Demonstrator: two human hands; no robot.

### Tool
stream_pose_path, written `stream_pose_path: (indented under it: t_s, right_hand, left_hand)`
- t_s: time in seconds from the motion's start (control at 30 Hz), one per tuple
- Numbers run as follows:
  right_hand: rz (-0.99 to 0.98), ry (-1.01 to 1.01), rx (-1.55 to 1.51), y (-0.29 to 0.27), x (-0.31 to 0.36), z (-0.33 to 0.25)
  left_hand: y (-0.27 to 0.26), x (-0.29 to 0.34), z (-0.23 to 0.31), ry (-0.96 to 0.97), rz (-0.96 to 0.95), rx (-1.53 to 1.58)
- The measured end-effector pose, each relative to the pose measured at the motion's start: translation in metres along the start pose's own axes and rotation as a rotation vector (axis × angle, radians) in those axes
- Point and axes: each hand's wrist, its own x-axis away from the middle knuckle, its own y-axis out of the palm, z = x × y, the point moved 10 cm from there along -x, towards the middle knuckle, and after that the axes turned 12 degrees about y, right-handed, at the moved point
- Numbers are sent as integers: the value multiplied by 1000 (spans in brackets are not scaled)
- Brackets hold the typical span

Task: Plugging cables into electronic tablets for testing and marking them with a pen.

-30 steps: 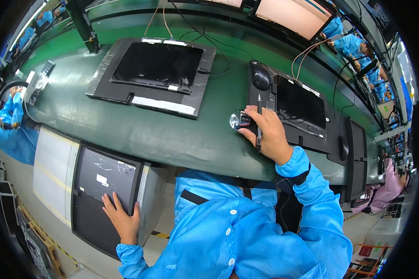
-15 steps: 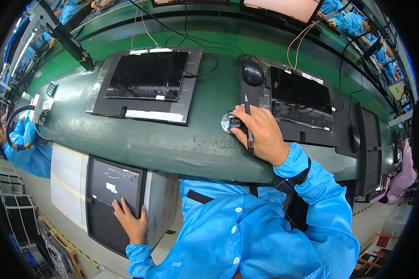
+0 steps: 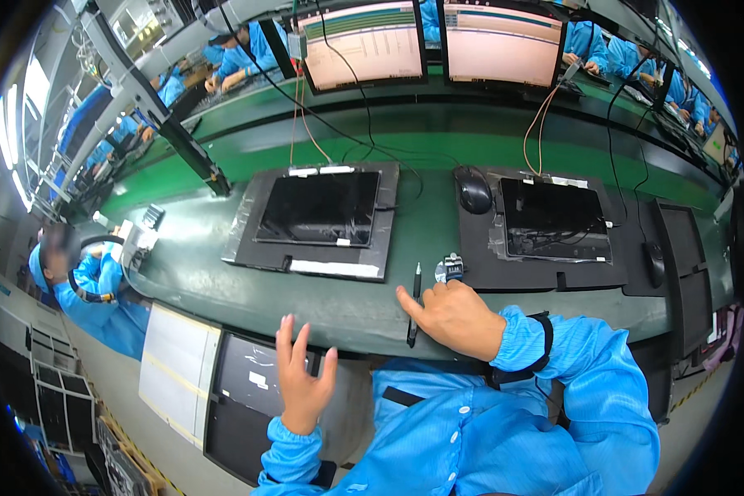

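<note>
My left hand is raised, fingers spread and nothing in it, in front of the bench edge and beside a black tray holding a dark panel. Low over the bench is my right hand, one finger stretched to the left and the others bent; no held thing shows. A black pen lies on the bench just left of that hand. Right beyond its knuckles sits a small black-and-silver tally counter, next to a round shiny disc.
Two dark screens, one left and one right, lie on black boards with cables attached. A black mouse rests on the right board. Two monitors stand behind. At the far left a person in blue sits near the bench.
My right hand has let go of the pen, which now lies on the bench, and has drawn back from the counter. My left hand has lifted off the dark panel. The view has tilted up.
</note>
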Motion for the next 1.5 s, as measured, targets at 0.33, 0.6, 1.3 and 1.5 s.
stream_pose_path:
  t_s: [0.33, 0.6, 1.3, 1.5]
  right_hand:
    - [151, 193, -230, 34, -135, 92]
    - [-28, 280, -194, 84, -183, 121]
    - [-103, -436, 125, 12, -28, -39]
    - [-12, -519, -4, 10, -24, -67]
  left_hand:
    - [75, -144, -68, 181, -143, -242]
    - [81, -167, -80, 207, -225, -231]
    - [-221, 124, -100, -493, 942, 763]
    - [-247, 360, -173, -1042, 1044, 899]
